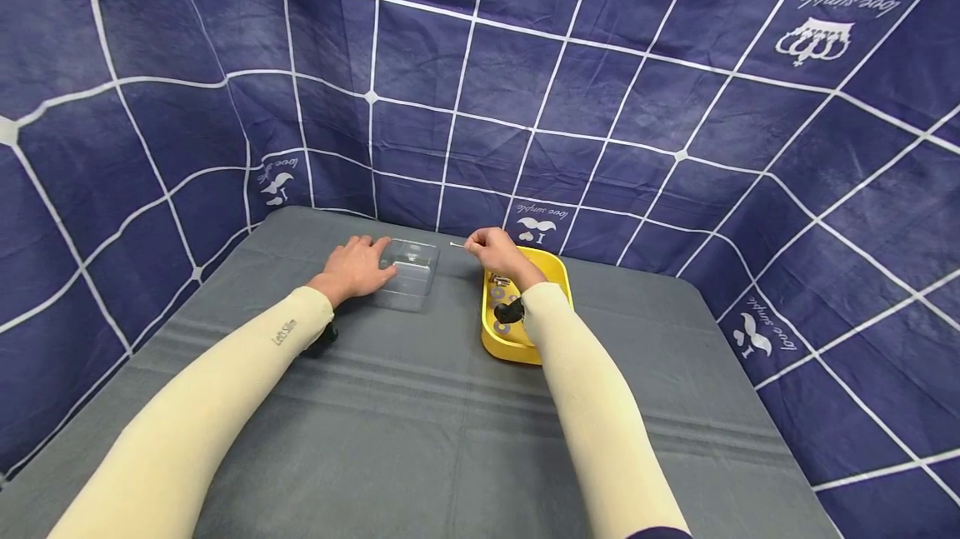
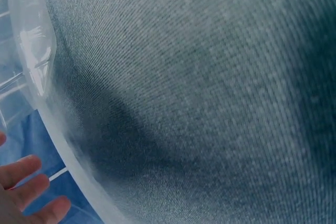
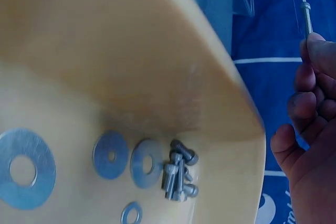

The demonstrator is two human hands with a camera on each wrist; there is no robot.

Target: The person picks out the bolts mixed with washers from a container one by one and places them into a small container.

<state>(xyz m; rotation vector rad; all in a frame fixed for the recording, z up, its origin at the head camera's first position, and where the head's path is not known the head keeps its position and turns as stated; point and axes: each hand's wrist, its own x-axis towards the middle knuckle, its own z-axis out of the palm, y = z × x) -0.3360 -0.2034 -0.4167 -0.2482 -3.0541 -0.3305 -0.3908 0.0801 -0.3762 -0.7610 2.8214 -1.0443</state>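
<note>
My left hand (image 1: 354, 269) lies with its fingers spread at the left side of a clear plastic box (image 1: 411, 299), and its fingertips and thumb reach the edge. In the left wrist view, its fingers (image 2: 31, 190) appear below the box's see-through wall (image 2: 35, 51). Between thumb and forefinger, my right hand (image 1: 495, 251) pinches a small metal bolt (image 3: 307, 20), held above the far end of a yellow tray (image 1: 510, 350). Inside the tray, a cluster of bolts (image 3: 181, 174) lies near flat washers of different sizes, among them a large washer (image 3: 46, 174).
A grey cloth (image 1: 375, 439) covers the table under the box and tray. The tray stands to the right of the box, with a strip of cloth between them. Behind the table hangs a blue curtain (image 1: 600, 97) with white lines.
</note>
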